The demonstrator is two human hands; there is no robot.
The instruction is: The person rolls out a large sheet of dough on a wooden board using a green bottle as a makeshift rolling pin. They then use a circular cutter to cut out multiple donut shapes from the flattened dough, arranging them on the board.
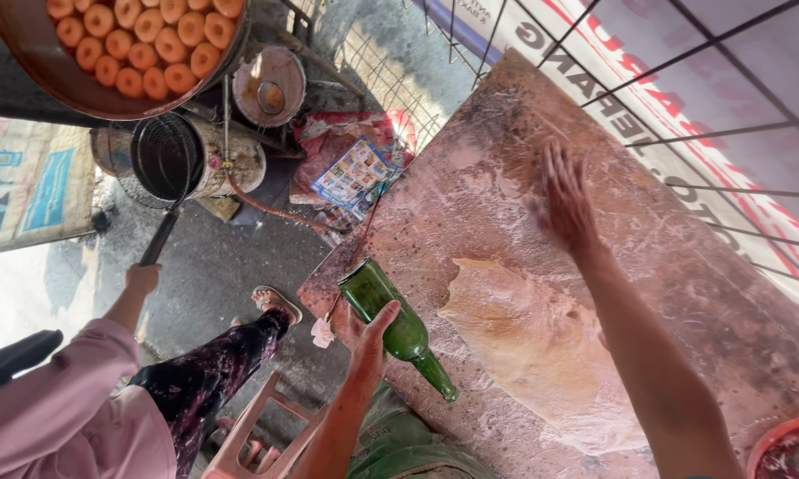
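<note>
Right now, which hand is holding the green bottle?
The left hand grips the green glass bottle by its body. The right hand, blurred, is spread over the floured board, holding nothing.

Pan of fried dough rounds (133, 49), wire skimmer (164, 158), plastic stool (258, 435).

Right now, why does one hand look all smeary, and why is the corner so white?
In the head view, the right hand is blurred over the floury board; the left hand gripping the green bottle looks sharp; the lower-left floor is washed out by bright daylight.

A green glass bottle (396, 325) lies tilted beside flattened pale dough (541, 350).
</note>
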